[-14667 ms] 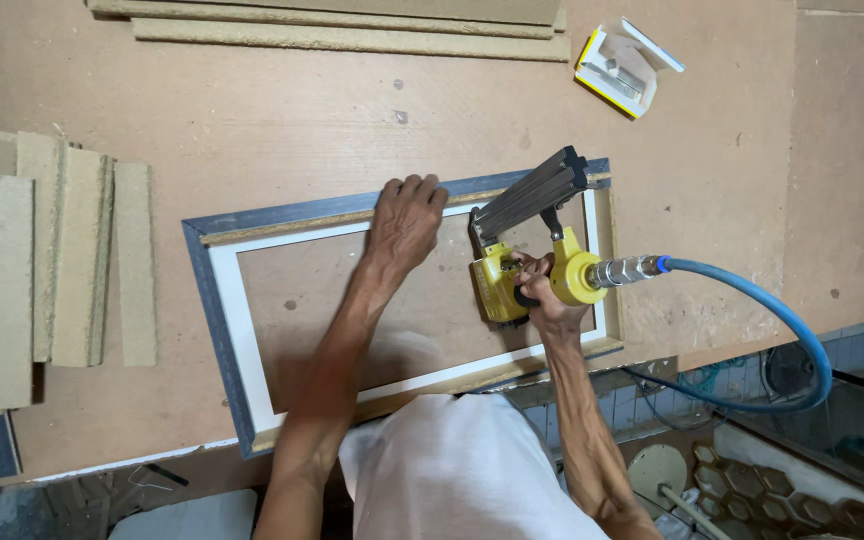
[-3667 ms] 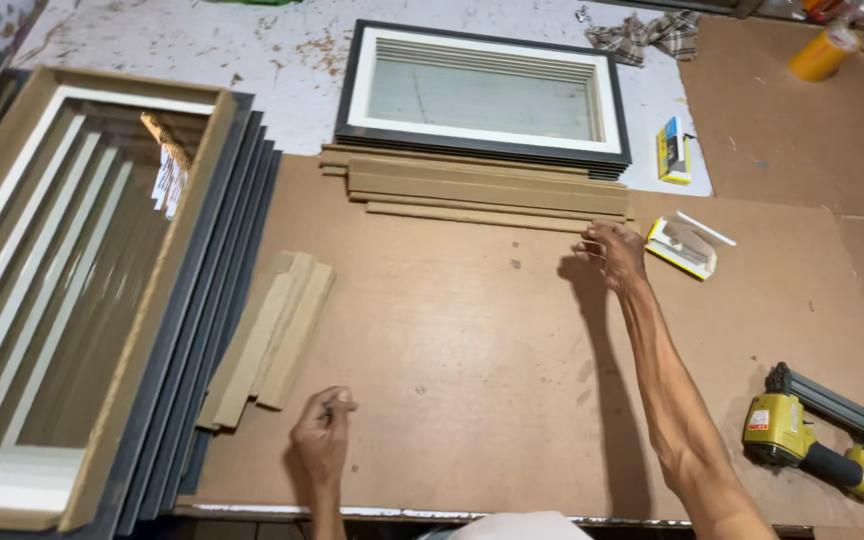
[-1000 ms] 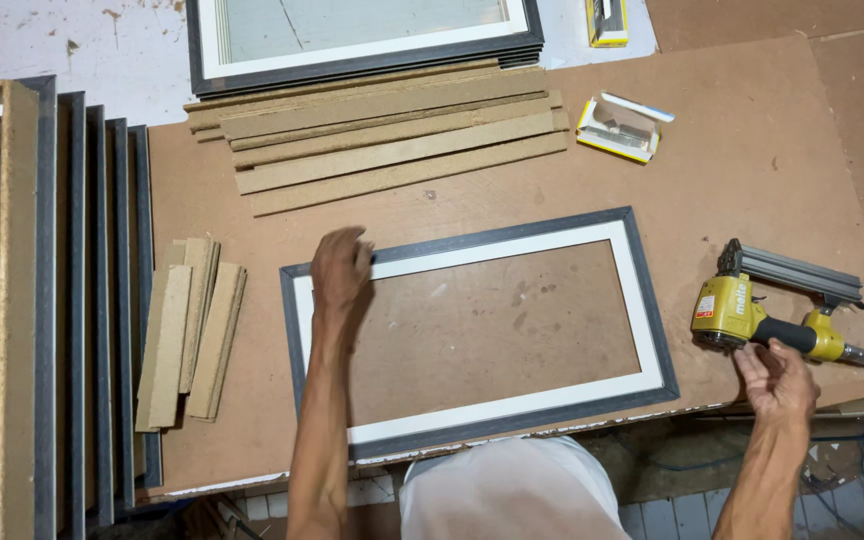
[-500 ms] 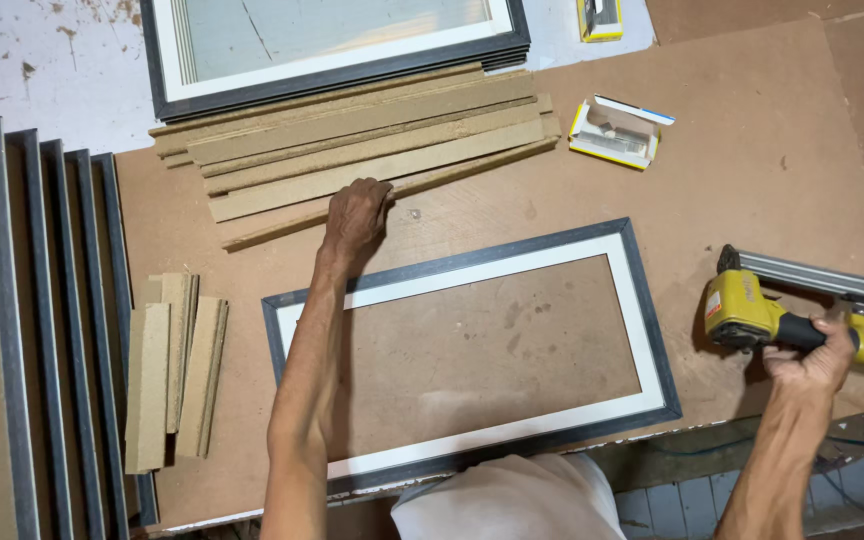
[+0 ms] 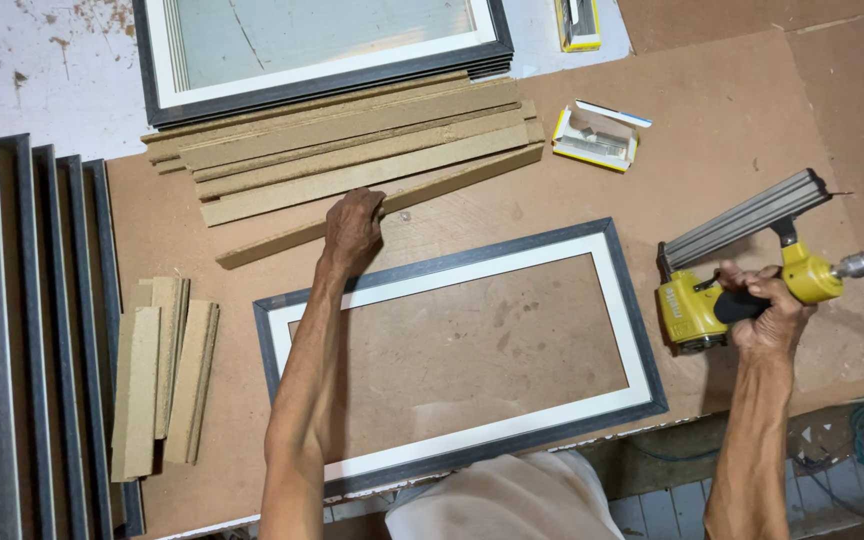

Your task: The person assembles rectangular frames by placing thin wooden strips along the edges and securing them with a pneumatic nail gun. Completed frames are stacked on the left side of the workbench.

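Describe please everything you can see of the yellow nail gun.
The yellow nail gun lies at the right edge of the brown board, right of the picture frame. Its body looks like yellow metal, with a long grey magazine slanting up to the right and a metal hose fitting behind. The right hand grips its black handle.

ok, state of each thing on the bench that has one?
left hand: gripping the nearest long strip
right hand: closed on the yellow nail gun, tilted on the board
picture frame: flat, opening bare
small staple box: open
long strip stack: loosely fanned
short strips: lying side by side
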